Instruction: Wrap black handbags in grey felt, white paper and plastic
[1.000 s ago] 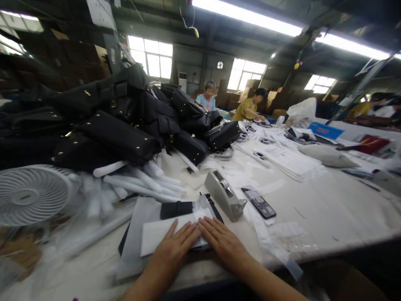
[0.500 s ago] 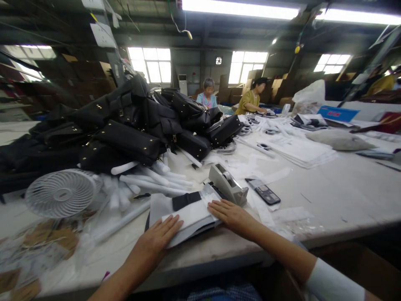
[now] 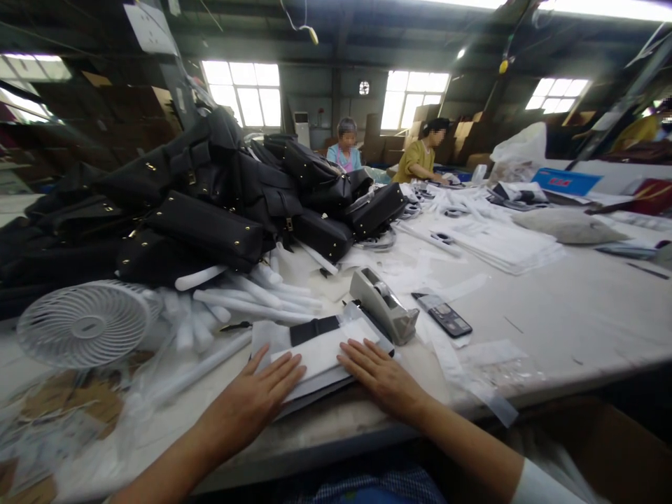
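A folded strip of white sheet material lies over a black strap-like piece and greyish-white wrapping at the table's front edge. My left hand rests flat on the left end of the white strip, fingers stretched out. On its right part lies my right hand, fingers also extended and slightly spread. Just behind the right hand stands a grey tape dispenser with a roll in it. What lies under the wrapping is mostly hidden.
Black bags are heaped at the back left, with white foam tubes before them. A white fan stands left. A phone and white sheets lie right. Two people sit across the table.
My right hand has slid slightly left and down on the white strip, its fingers more spread. My left hand stays on the left end, with its thumb now spread out. The view has shifted slightly.
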Motion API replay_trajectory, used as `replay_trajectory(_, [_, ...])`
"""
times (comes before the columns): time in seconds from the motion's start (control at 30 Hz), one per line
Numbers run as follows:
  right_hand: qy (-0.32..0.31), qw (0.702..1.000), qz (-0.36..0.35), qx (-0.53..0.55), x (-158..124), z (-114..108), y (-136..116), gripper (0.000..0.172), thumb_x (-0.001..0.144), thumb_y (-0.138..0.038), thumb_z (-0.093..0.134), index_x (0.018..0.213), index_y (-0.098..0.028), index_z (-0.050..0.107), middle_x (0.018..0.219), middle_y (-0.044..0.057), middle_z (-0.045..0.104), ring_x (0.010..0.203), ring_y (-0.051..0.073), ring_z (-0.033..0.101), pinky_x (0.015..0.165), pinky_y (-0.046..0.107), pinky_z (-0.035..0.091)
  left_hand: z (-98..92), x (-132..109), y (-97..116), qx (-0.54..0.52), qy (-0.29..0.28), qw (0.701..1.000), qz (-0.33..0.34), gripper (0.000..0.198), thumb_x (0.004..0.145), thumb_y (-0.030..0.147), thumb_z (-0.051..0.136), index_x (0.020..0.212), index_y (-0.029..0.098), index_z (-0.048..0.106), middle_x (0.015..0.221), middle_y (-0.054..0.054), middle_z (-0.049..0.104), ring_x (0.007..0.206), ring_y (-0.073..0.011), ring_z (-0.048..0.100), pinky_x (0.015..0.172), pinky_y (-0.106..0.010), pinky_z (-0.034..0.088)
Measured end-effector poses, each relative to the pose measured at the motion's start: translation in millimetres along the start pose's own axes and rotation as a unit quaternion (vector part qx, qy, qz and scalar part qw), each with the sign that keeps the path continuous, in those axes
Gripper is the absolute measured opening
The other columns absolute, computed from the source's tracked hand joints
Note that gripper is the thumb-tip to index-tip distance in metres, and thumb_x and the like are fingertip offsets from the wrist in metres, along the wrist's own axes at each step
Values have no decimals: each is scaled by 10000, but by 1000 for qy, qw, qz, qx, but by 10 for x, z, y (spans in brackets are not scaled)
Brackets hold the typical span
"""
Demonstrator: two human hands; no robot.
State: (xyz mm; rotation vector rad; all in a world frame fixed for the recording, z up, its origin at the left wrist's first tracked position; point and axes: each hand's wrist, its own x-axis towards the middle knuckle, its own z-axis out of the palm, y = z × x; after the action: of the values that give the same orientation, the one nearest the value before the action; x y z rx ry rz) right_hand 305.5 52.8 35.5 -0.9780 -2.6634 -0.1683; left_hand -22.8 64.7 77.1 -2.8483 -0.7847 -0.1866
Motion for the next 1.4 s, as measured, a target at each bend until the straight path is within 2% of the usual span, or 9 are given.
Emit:
replay_trajectory(0.17, [4, 1000, 12, 11, 16, -67, -73, 555, 965, -189, 538, 1488, -127, 365, 1528, 141, 406, 1425, 280, 356, 1149, 543, 346, 225, -74, 53, 30, 25, 999, -31, 548, 977, 235, 482, 1499, 210, 318, 1508, -102, 437, 1361, -259, 451, 1078, -456, 454])
replay_trajectory(0.3, [9, 999, -6, 32, 245, -155, -266, 533, 980, -333, 548, 1456, -129, 421, 1499, 124, 456, 1425, 280, 354, 1191, 560, 252, 335, -122, 87, -15, 41, 998, -46, 569, 979, 223, 472, 1515, 237, 277, 1516, -86, 426, 1373, -243, 434, 1100, -450, 436])
replay_trajectory(0.5, [73, 995, -10, 61, 529, 49, -351, 377, 1003, -284, 503, 1330, -105, 563, 1390, 141, 576, 1346, 271, 475, 1092, 459, 457, 149, -174, -105, -190, 31, 979, -72, 530, 990, 252, 462, 1498, 287, 316, 1527, -18, 419, 1383, -186, 413, 1121, -368, 393])
replay_trajectory(0.73, [61, 996, -65, 16, 396, 177, -271, 465, 1010, -113, 405, 1474, -139, 396, 1492, 108, 468, 1448, 270, 306, 1140, 513, 385, 127, -139, -433, -157, -31, 987, 15, 556, 985, 108, 411, 1490, 323, 322, 1485, -11, 469, 1354, -176, 452, 1146, -418, 356])
replay_trajectory(0.93, [53, 995, -84, 2, 402, 153, -268, 456, 1005, -97, 401, 1460, -111, 410, 1465, 129, 497, 1447, 283, 304, 1118, 528, 411, 63, -36, -610, -124, -33, 989, 80, 556, 965, 39, 388, 1452, 306, 399, 1391, 1, 579, 1275, -143, 544, 1145, -371, 361])
replay_trajectory(1.1, [36, 996, -76, 5, 374, 132, -286, 468, 1005, -100, 383, 1471, -136, 399, 1496, 104, 463, 1453, 271, 292, 1130, 515, 400, -15, -191, -459, -88, -27, 994, 51, 730, 841, -49, 368, 1501, 259, 312, 1489, 4, 457, 1341, -132, 464, 1082, -276, 430])
replay_trajectory(1.23, [6, 997, -69, 18, 386, 108, -323, 489, 988, -104, 356, 1476, -116, 389, 1513, 108, 433, 1439, 288, 322, 1109, 544, 413, -57, -302, -249, -62, -34, 997, 10, 749, 838, 163, 532, 1527, 180, 239, 1551, -47, 351, 1382, -205, 418, 1110, -357, 408])
replay_trajectory(1.33, [25, 998, -64, 11, 420, 119, -338, 443, 1000, -144, 387, 1436, -108, 451, 1485, 107, 472, 1413, 287, 376, 1102, 529, 428, 107, -344, -101, -13, 35, 999, -25, 690, 900, 336, 583, 1503, 148, 307, 1520, -85, 411, 1359, -238, 454, 1075, -364, 450])
replay_trajectory(1.4, [51, 996, -66, -7, 421, 125, -312, 401, 1008, -159, 426, 1401, -127, 501, 1458, 89, 508, 1388, 265, 421, 1125, 491, 410, 264, -364, -4, 21, 83, 996, -38, 594, 934, 320, 552, 1471, 137, 379, 1487, -95, 466, 1344, -230, 475, 1074, -343, 450])
